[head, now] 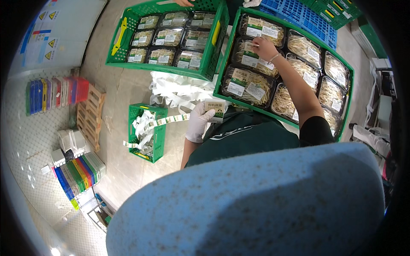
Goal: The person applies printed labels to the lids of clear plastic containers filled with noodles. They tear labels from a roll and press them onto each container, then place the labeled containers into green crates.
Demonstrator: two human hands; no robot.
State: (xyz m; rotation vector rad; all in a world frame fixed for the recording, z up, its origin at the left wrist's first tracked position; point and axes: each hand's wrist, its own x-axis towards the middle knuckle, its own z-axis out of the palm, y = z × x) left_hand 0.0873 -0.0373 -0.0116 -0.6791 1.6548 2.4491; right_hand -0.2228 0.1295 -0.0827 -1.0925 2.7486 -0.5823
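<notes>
My left hand [197, 123], in a white glove, grips a small stack of green-and-beige printed labels [214, 112] in front of my dark apron. My bare right hand [266, 49] reaches over a large green plastic crate [221, 85] of black trays with bean sprouts. Its fingertips touch the upper edge of a label [249, 55] on the middle tray of the left column; whether they pinch it is unclear. The front-left sprout tray [250, 86] bears a similar label and a white sticker. Trays farther right show only white stickers.
Another green crate [209, 64] at upper left holds labelled trays; another person's hand [184, 2] is at its far edge. White backing strips [179, 89] are heaped below. A label strip [169, 119] trails from a small green crate [159, 137]. Blue pallets [294, 19] stand behind.
</notes>
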